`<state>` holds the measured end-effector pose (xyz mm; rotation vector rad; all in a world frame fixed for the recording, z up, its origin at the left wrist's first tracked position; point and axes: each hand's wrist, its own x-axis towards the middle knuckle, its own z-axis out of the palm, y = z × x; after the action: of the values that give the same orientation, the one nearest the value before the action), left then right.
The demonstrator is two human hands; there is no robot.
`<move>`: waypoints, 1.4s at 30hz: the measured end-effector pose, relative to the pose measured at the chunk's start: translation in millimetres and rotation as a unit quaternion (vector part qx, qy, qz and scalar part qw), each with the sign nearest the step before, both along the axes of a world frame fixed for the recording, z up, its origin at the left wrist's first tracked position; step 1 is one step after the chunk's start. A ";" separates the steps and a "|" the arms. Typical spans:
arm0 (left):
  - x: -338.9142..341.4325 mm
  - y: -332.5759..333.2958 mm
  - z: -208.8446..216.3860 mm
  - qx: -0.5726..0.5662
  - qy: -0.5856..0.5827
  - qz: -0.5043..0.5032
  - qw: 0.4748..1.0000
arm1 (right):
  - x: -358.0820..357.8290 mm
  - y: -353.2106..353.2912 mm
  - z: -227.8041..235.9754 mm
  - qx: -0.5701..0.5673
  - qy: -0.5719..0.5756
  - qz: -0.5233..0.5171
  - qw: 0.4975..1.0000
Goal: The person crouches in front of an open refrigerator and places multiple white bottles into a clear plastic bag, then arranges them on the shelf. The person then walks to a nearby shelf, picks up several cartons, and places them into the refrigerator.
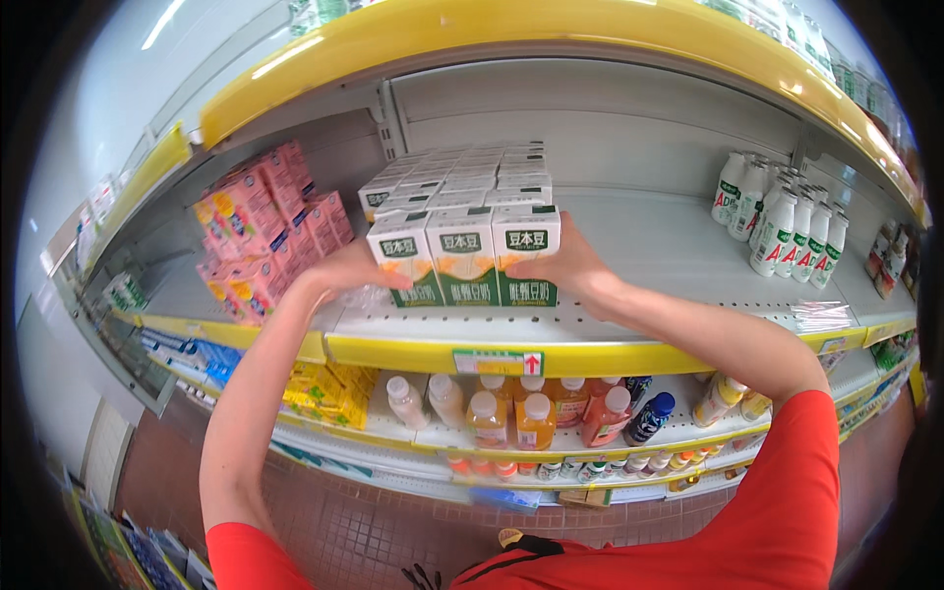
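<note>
Three white and green drink cartons stand side by side at the front of a grey shelf. My left hand presses on the left end of this front row, its thumb over the face of the left carton. At the other end my right hand clasps the right carton, thumb on its front and fingers round its side. Between them the hands squeeze the row. More cartons of the same kind stand in rows right behind. Some crumpled clear plastic lies below my left hand.
Pink carton packs are stacked to the left. White bottles stand in a group on the right, with thin straws near the edge. A yellow shelf hangs above. Juice bottles and yellow packs fill the shelf below.
</note>
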<state>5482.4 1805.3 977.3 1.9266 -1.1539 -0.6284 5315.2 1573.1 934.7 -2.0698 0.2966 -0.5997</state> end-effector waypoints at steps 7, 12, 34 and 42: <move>-10.4 3.6 5.9 -0.089 -0.091 -0.026 0.991 | -29.5 36.1 25.9 0.142 -0.094 0.065 0.983; 3.4 11.6 -7.2 -0.121 -0.106 -0.018 0.987 | -32.7 53.5 30.3 0.138 -0.108 0.049 0.983; -140.7 46.8 -74.6 -0.209 0.003 -0.209 0.955 | -258.4 181.4 -61.7 -0.044 -0.403 -0.294 0.865; -377.4 -115.1 -119.6 -0.129 0.032 -0.491 0.861 | -501.4 182.6 -124.5 -0.142 -0.277 -0.455 0.834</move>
<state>5105.0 1690.2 857.7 0.9715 -2.0504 -0.9731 4813.9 1755.7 810.1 -1.8154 0.9011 -1.8711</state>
